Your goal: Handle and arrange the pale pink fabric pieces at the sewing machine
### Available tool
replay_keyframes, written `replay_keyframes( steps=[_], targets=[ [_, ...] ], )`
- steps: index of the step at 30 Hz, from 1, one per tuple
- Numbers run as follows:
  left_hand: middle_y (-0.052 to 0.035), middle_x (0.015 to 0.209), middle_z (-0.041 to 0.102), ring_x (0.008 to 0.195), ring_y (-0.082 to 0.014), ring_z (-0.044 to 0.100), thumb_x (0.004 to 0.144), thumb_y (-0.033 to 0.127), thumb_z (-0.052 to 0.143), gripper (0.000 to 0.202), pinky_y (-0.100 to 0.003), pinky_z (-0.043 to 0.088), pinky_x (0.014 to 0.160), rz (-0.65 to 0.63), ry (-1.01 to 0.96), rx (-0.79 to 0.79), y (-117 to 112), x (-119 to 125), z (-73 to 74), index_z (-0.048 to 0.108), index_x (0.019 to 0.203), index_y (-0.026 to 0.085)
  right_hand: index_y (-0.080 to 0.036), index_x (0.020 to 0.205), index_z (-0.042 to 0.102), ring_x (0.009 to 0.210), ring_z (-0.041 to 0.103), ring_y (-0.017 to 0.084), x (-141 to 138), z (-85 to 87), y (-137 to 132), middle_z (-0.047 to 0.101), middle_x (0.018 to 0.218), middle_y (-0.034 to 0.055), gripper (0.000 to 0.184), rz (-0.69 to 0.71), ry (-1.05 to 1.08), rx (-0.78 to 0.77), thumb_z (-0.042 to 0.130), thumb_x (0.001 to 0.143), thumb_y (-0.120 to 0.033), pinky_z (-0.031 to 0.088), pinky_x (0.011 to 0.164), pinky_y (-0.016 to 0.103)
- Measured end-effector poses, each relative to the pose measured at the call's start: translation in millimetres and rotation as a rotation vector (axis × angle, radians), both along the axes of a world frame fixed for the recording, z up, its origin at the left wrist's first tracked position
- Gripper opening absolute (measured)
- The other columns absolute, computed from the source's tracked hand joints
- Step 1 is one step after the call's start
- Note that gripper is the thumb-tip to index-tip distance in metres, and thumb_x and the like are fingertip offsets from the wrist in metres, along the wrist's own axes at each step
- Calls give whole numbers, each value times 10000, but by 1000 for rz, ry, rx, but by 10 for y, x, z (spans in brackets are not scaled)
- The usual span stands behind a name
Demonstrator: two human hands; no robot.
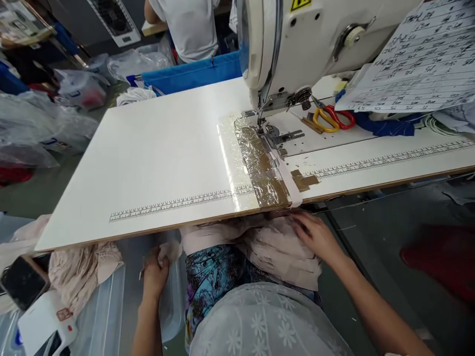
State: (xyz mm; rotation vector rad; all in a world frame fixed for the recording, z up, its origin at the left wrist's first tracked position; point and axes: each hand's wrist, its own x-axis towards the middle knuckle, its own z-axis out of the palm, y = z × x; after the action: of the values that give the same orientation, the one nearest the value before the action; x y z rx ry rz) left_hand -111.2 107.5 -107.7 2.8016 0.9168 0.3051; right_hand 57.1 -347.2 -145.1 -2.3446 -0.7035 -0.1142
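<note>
Pale pink cloth (pixel 282 247), one gathered heap, hangs just under the near edge of the white table (pixel 159 148), head view. Right hand (pixel 317 235) lies on it, fingers bent; whether pinching, cannot tell. Left hand (pixel 154 274) clenched round one pale bundle (pixel 171 251). My judgement: handle folds loosely, clear of the edge. Count: one sewing machine (pixel 297 49), one pale strip (pixel 291 183) at its foot, two printed rulers (pixel 181 203).

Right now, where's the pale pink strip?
Right of centre in the head view, the strip runs from the sewing machine to the table's front edge, near your right hand.
</note>
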Motion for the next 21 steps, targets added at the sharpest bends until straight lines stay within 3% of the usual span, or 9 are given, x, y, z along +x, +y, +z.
replay_keyframes(
  steps=[3, 6, 8, 12, 15, 18, 21],
  targets=[
    [-160, 1183, 632, 1155, -302, 582, 883, 356, 447, 419, -413, 517, 932, -41, -161, -39, -396, -9, 3, 575, 1212, 131, -174, 1081, 665, 991, 619, 313, 206, -236, -39, 672, 1085, 133, 273, -59, 55, -191, 489, 908, -290, 512, 811, 431],
    [-133, 1152, 644, 1107, -264, 600, 942, 346, 469, 334, -407, 503, 956, -209, -374, -120, -974, 151, 141, 599, 1188, 160, -199, 907, 662, 919, 617, 322, 328, -273, -34, 680, 910, 102, 163, -8, 81, -363, 557, 841, -305, 472, 769, 419],
    [-97, 1082, 683, 1008, -210, 644, 968, 287, 456, 266, -333, 536, 877, -374, -376, -329, -1370, 364, 238, 622, 1146, 182, -206, 836, 624, 827, 620, 296, 334, -204, -18, 660, 799, 72, 144, 57, 61, -355, 525, 863, -307, 451, 754, 405],
    [-42, 861, 724, 807, -166, 675, 972, 265, 438, 296, -273, 544, 804, -663, -141, -754, -1971, 861, 332, 652, 1160, 186, -205, 866, 574, 788, 605, 259, 215, -18, -24, 636, 853, 73, 259, 122, -85, -177, 395, 999, -336, 440, 724, 363],
    [-34, 878, 735, 781, -166, 675, 943, 241, 470, 302, -257, 540, 774, -808, 120, -831, -2211, 1149, 287, 673, 1161, 197, -210, 843, 546, 725, 592, 243, 121, 48, -50, 611, 803, 58, 297, 118, -169, -157, 354, 1035, -330, 428, 667, 342],
    [-24, 837, 729, 741, -174, 667, 910, 194, 481, 326, -265, 542, 752, -808, 209, -800, -2334, 1335, 169, 675, 1173, 194, -209, 816, 528, 672, 576, 239, 82, 88, -78, 590, 754, 53, 314, 82, -236, -191, 338, 1044, -313, 410, 641, 346],
    [-11, 758, 704, 694, -174, 652, 906, 166, 456, 409, -266, 540, 720, -802, 228, -798, -2442, 1440, 87, 611, 1284, 181, -207, 804, 520, 646, 553, 225, 35, 233, -119, 578, 737, 47, 323, 24, -299, -179, 350, 1060, -306, 401, 636, 338]
  ],
)
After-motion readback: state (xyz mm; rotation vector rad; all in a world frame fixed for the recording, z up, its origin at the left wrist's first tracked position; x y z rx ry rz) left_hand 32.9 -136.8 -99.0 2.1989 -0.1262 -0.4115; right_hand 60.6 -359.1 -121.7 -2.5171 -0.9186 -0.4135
